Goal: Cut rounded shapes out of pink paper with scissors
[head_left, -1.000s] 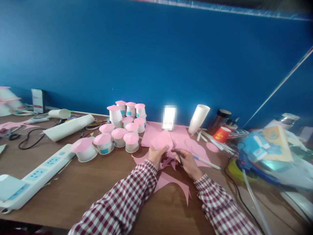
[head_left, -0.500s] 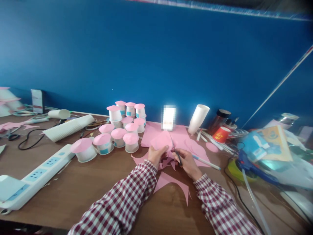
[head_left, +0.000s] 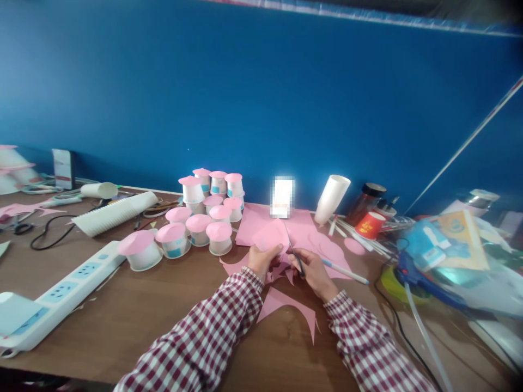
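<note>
Between the thumb and fingers of my left hand [head_left: 262, 260] is a rounded piece of pink paper [head_left: 270, 235]. My right hand [head_left: 312, 272] is closed around a pair of scissors [head_left: 299, 263], whose blades lie along the right edge of that piece. Beneath and behind it spreads a larger pink sheet [head_left: 249, 222]. A curved pink offcut [head_left: 288, 307] lies on the table in front of my hands, and smaller scraps sit under them. Just right of my right hand rests a white pen [head_left: 347, 271] with a blue end.
Upturned paper cups with pink paper tops [head_left: 171, 239] stand in rows at left, some stacked. A white power strip [head_left: 69, 288] lies nearer. To the right are a leaning white cup stack [head_left: 332, 198], a red cup [head_left: 370, 224], a blue glue gun [head_left: 425, 280] and plastic bags [head_left: 498, 277].
Hardly anything differs. The pink paper and scissor blades have shifted very slightly; both hands keep their hold in nearly the same place.
</note>
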`<state>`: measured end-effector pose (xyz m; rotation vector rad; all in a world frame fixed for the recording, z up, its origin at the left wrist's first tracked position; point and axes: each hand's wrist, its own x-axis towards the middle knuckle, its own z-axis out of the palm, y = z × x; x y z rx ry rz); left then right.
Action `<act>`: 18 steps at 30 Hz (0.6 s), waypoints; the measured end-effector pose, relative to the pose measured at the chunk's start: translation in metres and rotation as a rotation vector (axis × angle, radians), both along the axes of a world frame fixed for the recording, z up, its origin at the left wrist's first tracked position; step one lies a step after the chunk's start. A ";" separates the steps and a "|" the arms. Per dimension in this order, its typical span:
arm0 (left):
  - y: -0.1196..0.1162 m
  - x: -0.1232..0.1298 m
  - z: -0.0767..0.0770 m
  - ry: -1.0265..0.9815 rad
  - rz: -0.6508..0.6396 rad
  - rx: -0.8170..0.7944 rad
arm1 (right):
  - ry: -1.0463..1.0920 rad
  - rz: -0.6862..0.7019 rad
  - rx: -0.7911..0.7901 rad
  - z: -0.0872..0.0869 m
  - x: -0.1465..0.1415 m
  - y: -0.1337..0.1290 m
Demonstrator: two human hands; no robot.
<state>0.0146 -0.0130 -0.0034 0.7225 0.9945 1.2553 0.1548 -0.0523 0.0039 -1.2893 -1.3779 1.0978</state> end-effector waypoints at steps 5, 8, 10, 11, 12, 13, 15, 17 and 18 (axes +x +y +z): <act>0.000 -0.001 0.000 0.012 -0.011 -0.003 | -0.004 0.007 0.003 0.002 0.000 0.000; 0.000 0.000 0.001 0.014 0.000 0.002 | 0.005 0.015 0.015 0.000 0.001 0.000; 0.000 0.000 0.001 0.018 0.000 0.003 | 0.001 0.019 0.021 -0.002 0.002 0.001; 0.000 -0.001 0.001 0.020 -0.003 0.003 | -0.001 0.019 0.022 -0.002 0.003 0.001; 0.000 -0.001 0.001 0.022 -0.007 0.004 | -0.003 0.019 0.021 -0.002 0.003 0.001; 0.000 -0.001 0.000 0.023 -0.011 0.005 | -0.003 0.018 0.020 -0.002 0.003 0.001; 0.000 -0.001 -0.001 0.022 -0.015 0.005 | -0.002 0.018 0.022 -0.002 0.003 0.001; 0.000 -0.001 -0.002 0.025 -0.010 0.004 | 0.000 0.019 0.025 -0.002 0.003 0.002; 0.000 -0.001 -0.002 0.028 -0.008 0.004 | 0.002 0.017 0.026 -0.002 0.003 0.002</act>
